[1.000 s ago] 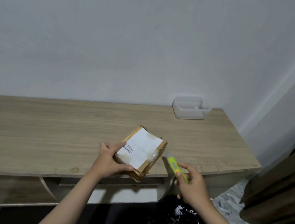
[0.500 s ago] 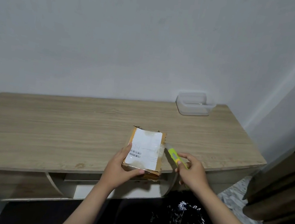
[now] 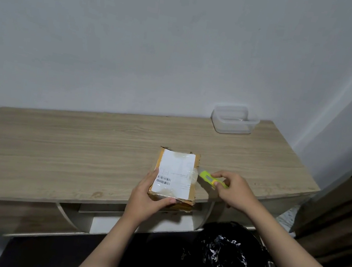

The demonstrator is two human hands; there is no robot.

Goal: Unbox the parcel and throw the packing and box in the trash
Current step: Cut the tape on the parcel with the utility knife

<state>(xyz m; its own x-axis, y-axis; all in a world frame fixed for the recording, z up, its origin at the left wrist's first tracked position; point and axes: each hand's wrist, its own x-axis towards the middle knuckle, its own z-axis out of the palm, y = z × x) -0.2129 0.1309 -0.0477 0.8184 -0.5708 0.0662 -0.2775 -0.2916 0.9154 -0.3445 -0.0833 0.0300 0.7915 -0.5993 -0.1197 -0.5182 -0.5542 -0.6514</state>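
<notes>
A small brown cardboard parcel (image 3: 176, 173) with a white shipping label and clear tape lies flat near the front edge of the wooden desk (image 3: 80, 148). My left hand (image 3: 147, 198) grips its near-left corner, thumb across the front edge. My right hand (image 3: 234, 191) holds a yellow-green utility knife (image 3: 208, 177), whose tip points left at the parcel's right side, touching or nearly touching the taped edge. No blade is clearly visible.
A clear plastic container (image 3: 234, 120) stands at the desk's back right against the wall. Below the desk's right part sits a black bag (image 3: 228, 259) holding shredded scraps. A brown curtain (image 3: 337, 219) hangs at the right.
The parcel has been turned from a slant to lie square to the desk edge and set flat. My right hand has brought the knife up against the parcel's right side.
</notes>
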